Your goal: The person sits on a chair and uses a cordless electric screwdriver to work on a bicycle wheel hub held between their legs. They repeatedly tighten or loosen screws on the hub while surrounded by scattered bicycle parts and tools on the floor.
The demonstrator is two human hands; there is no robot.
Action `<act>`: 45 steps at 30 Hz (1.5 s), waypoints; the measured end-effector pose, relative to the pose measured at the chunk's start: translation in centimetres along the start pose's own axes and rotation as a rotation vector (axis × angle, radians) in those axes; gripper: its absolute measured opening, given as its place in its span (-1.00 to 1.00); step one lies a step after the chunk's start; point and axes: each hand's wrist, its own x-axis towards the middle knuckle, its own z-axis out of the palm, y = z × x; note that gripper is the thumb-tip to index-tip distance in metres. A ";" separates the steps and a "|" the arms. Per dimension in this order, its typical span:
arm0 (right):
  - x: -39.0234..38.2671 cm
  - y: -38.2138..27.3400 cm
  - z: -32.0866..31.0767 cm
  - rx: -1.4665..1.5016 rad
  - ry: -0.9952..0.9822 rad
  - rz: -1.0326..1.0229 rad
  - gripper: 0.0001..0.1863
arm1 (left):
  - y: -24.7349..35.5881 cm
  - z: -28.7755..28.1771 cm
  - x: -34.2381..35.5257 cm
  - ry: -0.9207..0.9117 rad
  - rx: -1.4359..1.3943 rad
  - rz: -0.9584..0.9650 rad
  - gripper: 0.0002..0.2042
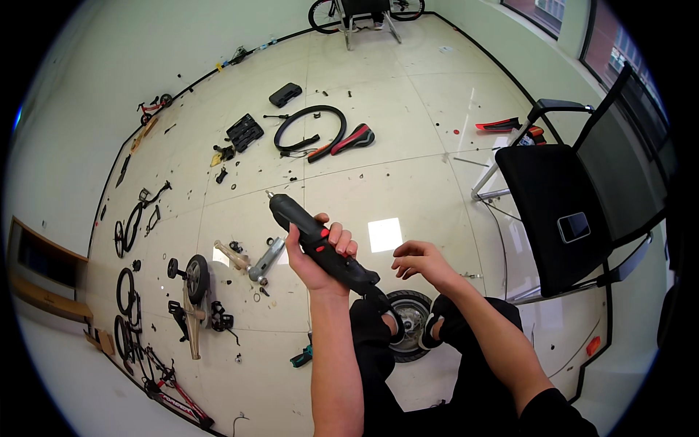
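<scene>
My left hand (320, 258) is wrapped round a black power screwdriver (313, 237) with red buttons. The tool slants up to the left, and a short metal bit shows at its tip. To the right of it, my right hand (424, 264) hangs in the air with loosely bent fingers and nothing in them. Below both hands, a small wheel (413, 320) with a black tyre and metal hub lies on the floor between my feet, partly covered by my legs and shoes.
A black chair (546, 207) with a phone (574, 227) on its seat stands right. Bicycle parts lie left, among them a frame piece with a wheel (197, 280). Farther off are a tyre (339, 124), a saddle (354, 138) and a tool case (245, 132). A teal tool (301, 357) lies near my left forearm.
</scene>
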 end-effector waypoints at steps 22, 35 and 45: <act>0.1 1.1 1.1 -0.176 -0.071 -0.023 -0.64 | 0.1 0.2 0.0 0.035 0.161 0.044 -0.57; -1.7 1.2 1.3 -0.268 0.039 -0.098 -0.63 | -1.3 -0.7 -1.9 0.103 0.203 0.020 -0.57; -9.7 -2.8 1.7 0.060 0.196 -0.151 -0.71 | -4.0 0.5 -5.3 0.094 0.382 -0.059 -0.60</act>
